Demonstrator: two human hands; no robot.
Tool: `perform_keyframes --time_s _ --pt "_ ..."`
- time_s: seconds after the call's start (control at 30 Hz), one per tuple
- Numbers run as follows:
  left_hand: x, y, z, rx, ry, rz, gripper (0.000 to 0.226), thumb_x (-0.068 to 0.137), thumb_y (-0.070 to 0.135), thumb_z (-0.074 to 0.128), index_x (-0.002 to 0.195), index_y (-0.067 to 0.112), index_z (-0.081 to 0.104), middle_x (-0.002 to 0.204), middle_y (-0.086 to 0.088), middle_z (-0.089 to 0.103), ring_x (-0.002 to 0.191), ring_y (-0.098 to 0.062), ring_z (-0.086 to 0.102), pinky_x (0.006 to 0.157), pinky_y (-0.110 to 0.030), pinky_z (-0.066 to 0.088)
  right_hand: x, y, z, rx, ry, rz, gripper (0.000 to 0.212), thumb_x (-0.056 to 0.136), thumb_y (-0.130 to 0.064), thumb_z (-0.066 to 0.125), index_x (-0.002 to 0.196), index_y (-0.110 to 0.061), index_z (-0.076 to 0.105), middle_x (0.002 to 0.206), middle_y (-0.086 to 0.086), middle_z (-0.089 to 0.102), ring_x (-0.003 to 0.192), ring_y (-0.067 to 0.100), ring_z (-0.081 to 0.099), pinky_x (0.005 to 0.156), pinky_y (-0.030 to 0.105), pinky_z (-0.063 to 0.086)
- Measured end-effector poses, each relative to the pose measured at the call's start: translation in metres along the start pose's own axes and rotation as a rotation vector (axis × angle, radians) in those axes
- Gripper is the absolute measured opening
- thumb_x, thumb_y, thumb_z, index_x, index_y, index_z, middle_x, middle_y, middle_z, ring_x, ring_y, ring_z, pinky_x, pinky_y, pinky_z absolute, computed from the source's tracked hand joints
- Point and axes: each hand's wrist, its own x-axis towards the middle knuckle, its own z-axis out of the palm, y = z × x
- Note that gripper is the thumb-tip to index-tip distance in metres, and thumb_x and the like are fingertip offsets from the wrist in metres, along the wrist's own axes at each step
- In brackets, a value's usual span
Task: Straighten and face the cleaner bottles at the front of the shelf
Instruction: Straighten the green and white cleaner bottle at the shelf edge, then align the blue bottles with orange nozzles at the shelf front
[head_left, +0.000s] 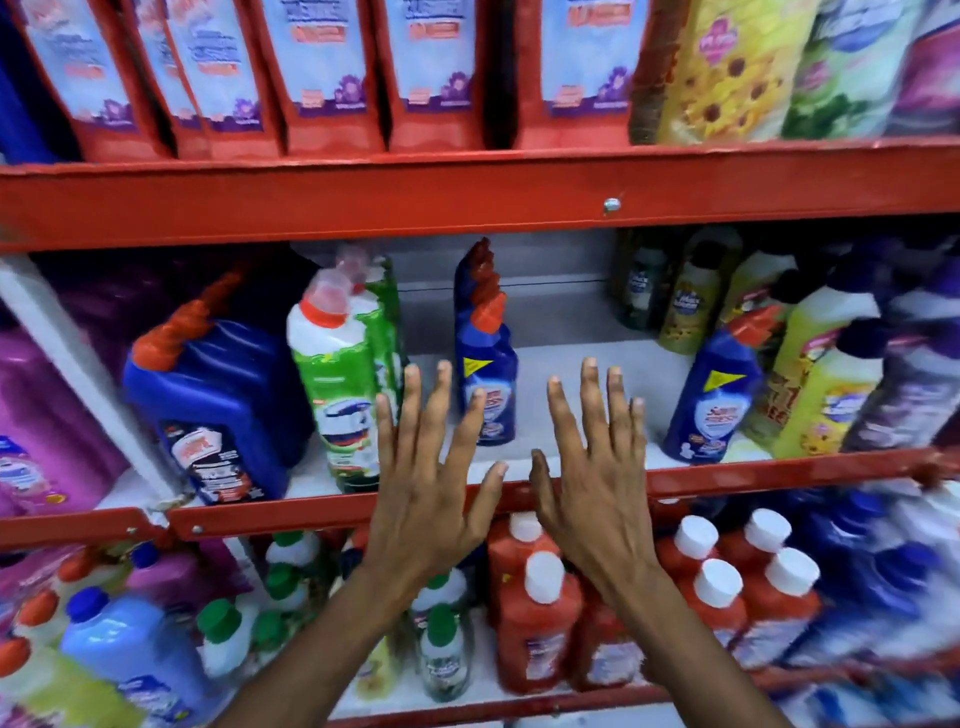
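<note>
On the middle shelf (322, 512) stand a big blue jug with an orange cap (218, 395), a green cleaner bottle (340, 395) and a slim blue angled-neck bottle (485, 364) set back from the edge. Another blue angled-neck bottle (719, 395) leans at the right. My left hand (428, 467) and my right hand (597, 462) are raised side by side in front of the shelf, fingers spread, holding nothing. The left fingertips overlap the slim blue bottle in view; whether they touch it is unclear.
Red refill pouches (332, 78) fill the top shelf. Yellow and purple bottles (831, 374) crowd the right of the middle shelf, purple ones (36, 415) the left. The lower shelf holds red bottles with white caps (540, 623) and small green-capped bottles (441, 649).
</note>
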Motion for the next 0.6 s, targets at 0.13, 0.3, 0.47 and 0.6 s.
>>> perform_keyframes --time_s 0.13,0.3,0.47,0.6 --pt "0.011 0.034 0.034 -0.025 -0.135 0.031 0.077 0.101 0.054 0.041 0.161 0.011 0.018 0.17 -0.021 0.017 0.158 -0.045 0.013 0.125 -0.07 0.013 -0.006 0.043 -0.007 -0.104 -0.012 0.067 0.076 0.089 -0.034 0.055 0.156 -0.016 0.023 0.166 0.021 0.013 0.154 0.041 0.006 0.12 0.064 0.016" --pt "0.024 0.079 0.075 -0.083 -0.233 0.053 0.076 0.101 0.052 0.037 0.161 0.011 0.013 0.172 -0.017 0.016 0.159 -0.04 0.013 0.125 -0.067 0.017 -0.016 0.103 -0.019 -0.106 -0.002 0.152 0.078 0.089 -0.034 0.056 0.156 -0.013 0.023 0.165 0.023 0.011 0.153 0.044 0.006 0.12 0.063 0.017" --pt "0.044 0.119 0.109 -0.234 -0.33 0.017 0.072 0.102 0.049 0.032 0.162 0.016 0.009 0.173 -0.009 0.01 0.161 -0.029 0.005 0.13 -0.057 0.01 -0.016 0.151 -0.026 0.172 0.037 0.273 0.081 0.094 -0.025 0.055 0.157 -0.006 0.008 0.167 0.02 0.004 0.156 0.034 0.002 0.126 0.046 0.014" --pt "0.063 0.146 0.124 -0.525 -0.396 -0.16 0.064 0.104 0.043 0.043 0.159 0.017 0.024 0.169 -0.006 0.03 0.156 -0.022 0.028 0.129 -0.044 0.026 -0.009 0.179 -0.017 0.482 -0.075 0.403 0.074 0.096 -0.02 0.054 0.156 -0.008 0.012 0.165 0.012 0.025 0.149 0.026 0.031 0.12 0.028 0.025"
